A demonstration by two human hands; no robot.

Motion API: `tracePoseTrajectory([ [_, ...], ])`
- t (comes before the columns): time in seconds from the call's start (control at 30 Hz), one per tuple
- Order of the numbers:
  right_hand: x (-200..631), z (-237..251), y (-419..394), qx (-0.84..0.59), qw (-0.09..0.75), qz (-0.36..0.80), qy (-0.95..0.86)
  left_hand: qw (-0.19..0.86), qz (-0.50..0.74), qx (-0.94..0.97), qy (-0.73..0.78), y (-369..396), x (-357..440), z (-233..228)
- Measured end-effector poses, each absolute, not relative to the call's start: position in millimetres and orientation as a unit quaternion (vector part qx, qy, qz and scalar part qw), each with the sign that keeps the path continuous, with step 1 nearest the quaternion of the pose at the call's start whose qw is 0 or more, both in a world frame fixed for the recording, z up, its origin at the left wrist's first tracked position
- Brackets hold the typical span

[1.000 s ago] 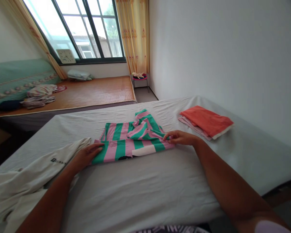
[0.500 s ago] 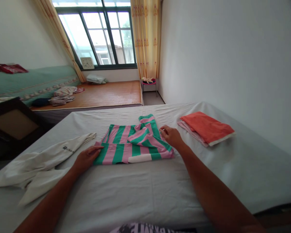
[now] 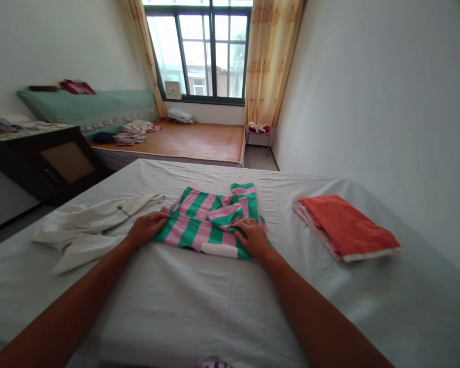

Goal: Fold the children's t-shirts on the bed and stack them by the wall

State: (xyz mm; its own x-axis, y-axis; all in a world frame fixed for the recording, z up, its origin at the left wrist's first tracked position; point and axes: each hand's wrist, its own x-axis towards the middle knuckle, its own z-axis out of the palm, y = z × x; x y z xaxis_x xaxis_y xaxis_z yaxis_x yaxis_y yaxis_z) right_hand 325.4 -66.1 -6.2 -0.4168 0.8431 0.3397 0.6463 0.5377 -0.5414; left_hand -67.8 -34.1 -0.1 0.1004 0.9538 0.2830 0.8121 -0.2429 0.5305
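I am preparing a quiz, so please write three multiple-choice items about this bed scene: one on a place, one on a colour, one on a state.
1. Where does the orange folded cloth lie? A on the floor; B right of the striped garment; C on the far mat.
2. Which colours has the striped garment? A green and pink; B blue and white; C black and red.
3. How is the right hand? A lifted in air; B holding a clock; C pressed flat on the garment.

Key: B, it lies on the bed sheet at its right; A, its stripes show; C, its palm rests there, while the left hand touches the left edge.

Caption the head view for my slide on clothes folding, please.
Both hands, left hand and right hand, press a striped shirt flat on the bed.
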Motion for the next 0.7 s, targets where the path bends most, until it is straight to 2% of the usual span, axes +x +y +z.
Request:
tracePoseTrajectory([
  [0.37,324.7,-10.0,-62.5,-0.431,0.342,0.197,-0.812,0.111,0.297,0.749,0.581,-35.6,-68.9,-2.9],
  [0.57,329.8,-1.7,-60.6,-0.567,0.443,0.226,-0.657,0.109,0.285,0.764,0.568,-36.6,-71.6,-3.1],
  [0.7,324.4,6.7,-46.9,-0.604,0.429,0.194,-0.644,0.107,0.290,0.769,0.560,-39.1,-73.4,-3.1],
])
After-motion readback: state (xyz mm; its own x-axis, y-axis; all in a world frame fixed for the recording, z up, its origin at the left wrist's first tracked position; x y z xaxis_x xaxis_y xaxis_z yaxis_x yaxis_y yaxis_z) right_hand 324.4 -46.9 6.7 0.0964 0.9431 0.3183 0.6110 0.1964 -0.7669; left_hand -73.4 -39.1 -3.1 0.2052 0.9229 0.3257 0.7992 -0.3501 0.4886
